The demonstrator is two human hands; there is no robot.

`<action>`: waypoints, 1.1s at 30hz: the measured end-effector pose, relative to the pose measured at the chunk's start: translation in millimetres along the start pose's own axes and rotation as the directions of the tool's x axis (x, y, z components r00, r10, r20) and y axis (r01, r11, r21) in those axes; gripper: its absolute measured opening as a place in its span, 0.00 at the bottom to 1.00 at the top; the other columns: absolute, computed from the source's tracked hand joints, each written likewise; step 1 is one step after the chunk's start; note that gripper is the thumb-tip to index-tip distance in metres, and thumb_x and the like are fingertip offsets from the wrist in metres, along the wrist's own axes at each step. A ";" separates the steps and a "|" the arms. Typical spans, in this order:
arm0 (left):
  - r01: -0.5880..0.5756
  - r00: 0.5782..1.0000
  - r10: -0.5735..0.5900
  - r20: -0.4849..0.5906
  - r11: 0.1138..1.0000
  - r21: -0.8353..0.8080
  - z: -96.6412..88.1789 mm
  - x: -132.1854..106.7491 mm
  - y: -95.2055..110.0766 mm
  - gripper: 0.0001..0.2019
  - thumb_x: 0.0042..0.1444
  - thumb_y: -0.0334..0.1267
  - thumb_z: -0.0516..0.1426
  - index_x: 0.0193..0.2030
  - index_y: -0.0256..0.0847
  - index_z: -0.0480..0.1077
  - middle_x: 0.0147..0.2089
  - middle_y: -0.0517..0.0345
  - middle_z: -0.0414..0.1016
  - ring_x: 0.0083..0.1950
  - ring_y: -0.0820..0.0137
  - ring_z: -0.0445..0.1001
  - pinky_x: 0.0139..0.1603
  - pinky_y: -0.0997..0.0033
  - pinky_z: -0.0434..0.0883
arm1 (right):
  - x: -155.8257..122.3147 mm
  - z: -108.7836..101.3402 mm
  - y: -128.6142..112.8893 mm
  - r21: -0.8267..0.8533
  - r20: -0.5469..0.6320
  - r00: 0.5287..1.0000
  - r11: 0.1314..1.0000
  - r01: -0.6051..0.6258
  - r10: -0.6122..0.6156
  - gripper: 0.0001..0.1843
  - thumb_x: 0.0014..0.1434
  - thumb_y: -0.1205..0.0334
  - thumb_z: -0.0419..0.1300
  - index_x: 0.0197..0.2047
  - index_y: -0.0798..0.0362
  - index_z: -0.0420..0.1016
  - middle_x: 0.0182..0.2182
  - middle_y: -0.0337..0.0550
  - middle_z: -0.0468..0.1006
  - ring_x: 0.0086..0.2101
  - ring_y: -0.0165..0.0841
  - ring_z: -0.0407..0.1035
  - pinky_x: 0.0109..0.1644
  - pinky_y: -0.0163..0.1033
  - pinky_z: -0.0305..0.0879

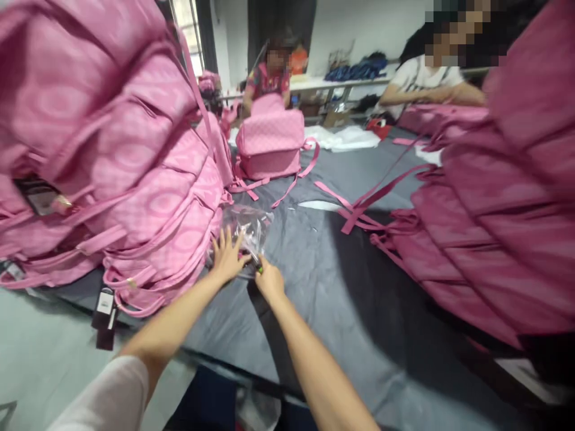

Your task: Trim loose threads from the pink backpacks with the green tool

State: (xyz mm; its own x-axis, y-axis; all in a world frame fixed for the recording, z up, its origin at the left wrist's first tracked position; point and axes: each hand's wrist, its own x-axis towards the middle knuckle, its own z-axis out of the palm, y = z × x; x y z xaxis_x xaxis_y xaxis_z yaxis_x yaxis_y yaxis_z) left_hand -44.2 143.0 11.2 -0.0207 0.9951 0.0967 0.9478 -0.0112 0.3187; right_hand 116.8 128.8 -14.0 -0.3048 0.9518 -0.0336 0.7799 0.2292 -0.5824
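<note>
My left hand [227,257] lies flat with fingers spread on a clear plastic bag [250,228] on the grey cloth-covered table [341,287]. My right hand [269,279] is closed just right of it, pinching a small green-tipped item at the bag's near edge; what it is I cannot make out. The bag holds small dark and pink pieces. A tall pile of pink backpacks [112,155] presses against the bag from the left.
A second stack of pink bags [503,227] fills the right side, straps trailing onto the table. One pink backpack [271,143] stands upright at the far middle. Two other people sit at the far end. Black hang tags [105,305] dangle at the near left.
</note>
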 end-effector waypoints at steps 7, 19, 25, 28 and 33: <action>-0.065 0.986 0.090 0.140 0.983 -0.169 77.7 -62.3 35.3 0.47 0.55 0.60 0.61 0.76 0.47 0.49 0.79 0.34 0.35 0.77 0.31 0.32 0.74 0.27 0.44 | -68.5 -38.9 45.8 -0.246 -0.131 0.974 0.946 -0.210 0.182 0.29 0.61 0.73 0.53 0.64 0.53 0.72 0.41 0.50 0.85 0.40 0.39 0.81 0.40 0.34 0.70; -0.304 0.856 0.430 0.288 0.868 -0.393 84.3 63.3 158.4 0.44 0.56 0.66 0.59 0.75 0.53 0.52 0.79 0.42 0.39 0.78 0.45 0.43 0.75 0.44 0.55 | -51.9 -113.4 162.1 -0.234 -0.274 0.841 0.816 -0.529 0.467 0.30 0.66 0.60 0.46 0.68 0.55 0.69 0.33 0.57 0.83 0.34 0.49 0.81 0.34 0.44 0.71; -0.336 0.939 0.344 -0.025 0.897 -0.288 -28.3 47.6 67.1 0.35 0.64 0.54 0.56 0.75 0.48 0.53 0.80 0.48 0.37 0.81 0.56 0.34 0.79 0.48 0.44 | -61.5 -112.0 156.0 -0.329 -0.437 0.828 0.795 -0.510 0.351 0.28 0.69 0.55 0.44 0.67 0.55 0.64 0.53 0.66 0.75 0.30 0.47 0.78 0.30 0.49 0.70; -0.272 0.948 0.231 -0.218 0.945 -0.183 -91.8 9.8 -3.2 0.28 0.67 0.44 0.52 0.72 0.38 0.58 0.79 0.42 0.41 0.81 0.57 0.38 0.80 0.46 0.41 | -69.9 -94.7 122.5 -0.450 -0.496 0.851 0.787 -0.421 0.172 0.25 0.68 0.58 0.49 0.66 0.55 0.62 0.61 0.67 0.66 0.37 0.49 0.77 0.30 0.49 0.70; -0.036 0.762 0.178 -0.623 0.972 0.234 -171.8 -42.4 -89.7 0.29 0.64 0.46 0.55 0.72 0.57 0.58 0.79 0.62 0.44 0.78 0.51 0.48 0.77 0.40 0.51 | -36.7 -81.4 64.0 -0.551 -0.369 0.929 0.803 -0.227 0.009 0.17 0.65 0.68 0.55 0.57 0.54 0.69 0.53 0.55 0.73 0.44 0.42 0.75 0.39 0.41 0.70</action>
State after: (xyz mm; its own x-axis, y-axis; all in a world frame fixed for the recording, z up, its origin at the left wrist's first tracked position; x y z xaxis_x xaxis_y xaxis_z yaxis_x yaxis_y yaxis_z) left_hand -183.0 84.9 140.5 -0.0457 0.6953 0.7173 0.9960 -0.0234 0.0861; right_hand 222.5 125.1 16.1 -0.0746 0.9618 0.2634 0.9967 0.0807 -0.0124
